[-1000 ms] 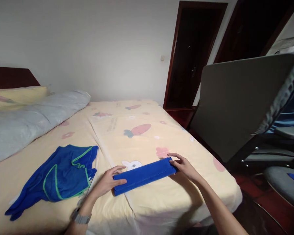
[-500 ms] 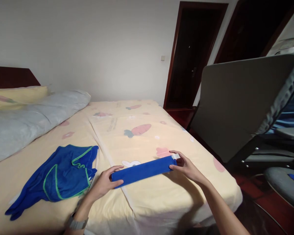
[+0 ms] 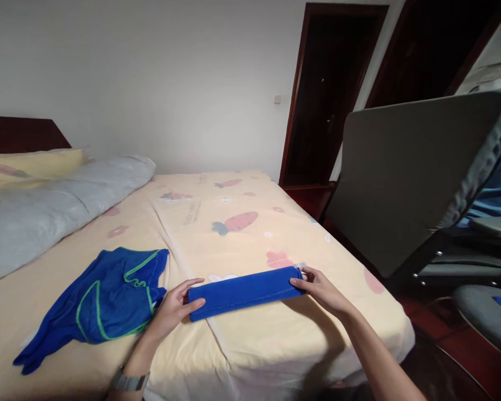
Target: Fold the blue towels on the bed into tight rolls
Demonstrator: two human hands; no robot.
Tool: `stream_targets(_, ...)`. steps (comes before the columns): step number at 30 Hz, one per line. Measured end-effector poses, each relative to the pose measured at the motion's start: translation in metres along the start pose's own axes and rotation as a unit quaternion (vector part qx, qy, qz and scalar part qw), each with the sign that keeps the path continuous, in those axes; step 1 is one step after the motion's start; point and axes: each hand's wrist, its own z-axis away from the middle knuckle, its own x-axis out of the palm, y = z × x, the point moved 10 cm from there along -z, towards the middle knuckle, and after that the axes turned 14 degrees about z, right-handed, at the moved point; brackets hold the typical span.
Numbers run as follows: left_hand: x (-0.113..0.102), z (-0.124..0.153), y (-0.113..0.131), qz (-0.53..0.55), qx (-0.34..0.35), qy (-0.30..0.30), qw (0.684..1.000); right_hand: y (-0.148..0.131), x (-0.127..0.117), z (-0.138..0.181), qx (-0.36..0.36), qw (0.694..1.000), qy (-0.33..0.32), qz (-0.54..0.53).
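Yellow cotton fills most of the view: a bed (image 3: 242,234) under a pale sheet printed with carrots and rabbits, running from the dark headboard on the left to the near corner by the floor. Along its far left side lies a long grey duvet (image 3: 54,206), bunched into a roll, with a yellow pillow (image 3: 29,164) tucked behind it. Off to the right, a big grey padded panel (image 3: 404,178) leans at a tilt over dark chair frames, and behind it stands a dark wooden door (image 3: 329,94) in a white wall.

Down on the sheet now, left of centre, sits a crumpled blue garment (image 3: 104,298) with bright green trim, spread loose and well apart from the hands' work.

And here is the action: a folded blue towel (image 3: 244,291), a long narrow bar, lies across the near part of the bed just in front of the rabbit print, slightly tilted, its right end further away. The left hand (image 3: 173,309) grips the towel's left end, thumb on top and fingers curled under the edge. The right hand (image 3: 319,287) pinches the right end, fingers closed on the cloth, right where a small white tag (image 3: 299,265) peeks out. A grey watch (image 3: 127,381) shows on the left wrist at the bottom edge.
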Motion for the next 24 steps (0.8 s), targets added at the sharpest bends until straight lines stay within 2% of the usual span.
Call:
stream_targets(4,0.005,-0.002,-0.004,0.029,-0.018,0.0,0.999,0.017,0.003,-0.001,0.064,0.997,-0.022,-0.046)
stream_targets(7,0.008,-0.003,-0.016,0.058,-0.058,-0.005,0.997,0.028,0.007,-0.002,0.099,0.992,-0.049,-0.061)
stream_targets(11,0.014,0.0,-0.032,0.055,-0.115,-0.037,0.991,0.048,0.013,-0.002,0.149,0.984,-0.075,-0.068)
stream_targets(15,0.017,0.004,-0.037,0.062,-0.132,-0.06,0.987,0.062,0.018,0.001,0.191,0.976,-0.077,-0.07)
stream_targets(20,0.016,0.006,-0.03,0.056,-0.116,-0.066,0.989,0.039,0.025,0.004,0.135,0.985,-0.107,-0.031)
stream_targets(24,0.02,0.006,-0.018,0.057,-0.074,-0.081,0.992,0.007,0.012,0.007,0.05,0.996,-0.067,0.011)
